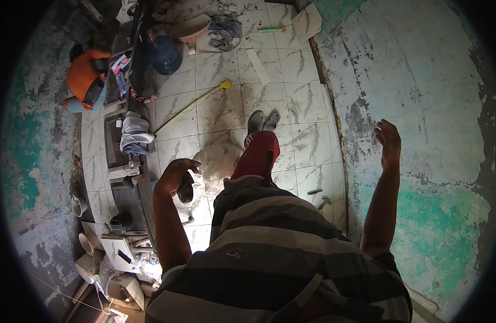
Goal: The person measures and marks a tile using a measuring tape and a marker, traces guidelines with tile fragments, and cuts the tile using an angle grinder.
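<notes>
My left hand (171, 175) is curled around a small dark object (186, 188) that I cannot identify, held at waist height over the marbled floor tiles (221, 102). Beside it lies a pale, lumpy patch or sack (218, 161) on the floor. My right hand (389, 141) is raised with fingers loosely apart, at or against the peeling green-and-grey wall (420, 107); it holds nothing. Below me I see my striped shirt, one red trouser leg (256, 156) and my grey shoes (261, 121).
A person in an orange shirt (84, 78) crouches at the far left. Tools, a folded cloth (135, 134) and a long metal cutter (132, 188) line the left side. A yellow-tipped stick (194, 103), blue round container (164, 54), loose tile (306, 21) and hammer (323, 202) lie around.
</notes>
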{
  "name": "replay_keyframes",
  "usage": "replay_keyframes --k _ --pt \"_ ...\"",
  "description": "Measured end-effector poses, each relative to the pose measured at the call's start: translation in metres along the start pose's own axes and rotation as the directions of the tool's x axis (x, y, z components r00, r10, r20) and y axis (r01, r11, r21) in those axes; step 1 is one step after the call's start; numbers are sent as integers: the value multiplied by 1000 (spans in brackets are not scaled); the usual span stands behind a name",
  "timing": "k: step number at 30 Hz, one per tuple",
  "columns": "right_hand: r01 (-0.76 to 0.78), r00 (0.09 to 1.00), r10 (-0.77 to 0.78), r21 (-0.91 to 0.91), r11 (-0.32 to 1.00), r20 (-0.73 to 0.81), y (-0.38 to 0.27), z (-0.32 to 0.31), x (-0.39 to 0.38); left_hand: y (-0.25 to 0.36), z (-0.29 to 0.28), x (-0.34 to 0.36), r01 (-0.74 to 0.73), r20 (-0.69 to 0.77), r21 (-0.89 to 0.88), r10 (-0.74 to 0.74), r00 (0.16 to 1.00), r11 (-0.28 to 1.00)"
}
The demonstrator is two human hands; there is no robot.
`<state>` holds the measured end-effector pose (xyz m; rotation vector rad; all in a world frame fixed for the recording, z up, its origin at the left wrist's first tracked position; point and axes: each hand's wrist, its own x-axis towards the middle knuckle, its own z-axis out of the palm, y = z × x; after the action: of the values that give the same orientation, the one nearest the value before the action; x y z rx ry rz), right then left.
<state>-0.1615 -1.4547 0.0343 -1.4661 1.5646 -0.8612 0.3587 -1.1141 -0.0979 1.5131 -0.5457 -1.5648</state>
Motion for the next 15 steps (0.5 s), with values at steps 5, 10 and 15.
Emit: replay_keyframes --k 5,10,15 --pt "216 961 -221 50 975 163 -66 97 140 89 -17 150 -29 -4 -23 29 1000 999" --pt "-23 985 90 -409 912 146 53 141 317 194 -25 304 10 13 -40 -10 1000 999" --pt "-766 564 819 -304 566 104 181 125 301 254 -60 356 70 2 37 -70 998 997"
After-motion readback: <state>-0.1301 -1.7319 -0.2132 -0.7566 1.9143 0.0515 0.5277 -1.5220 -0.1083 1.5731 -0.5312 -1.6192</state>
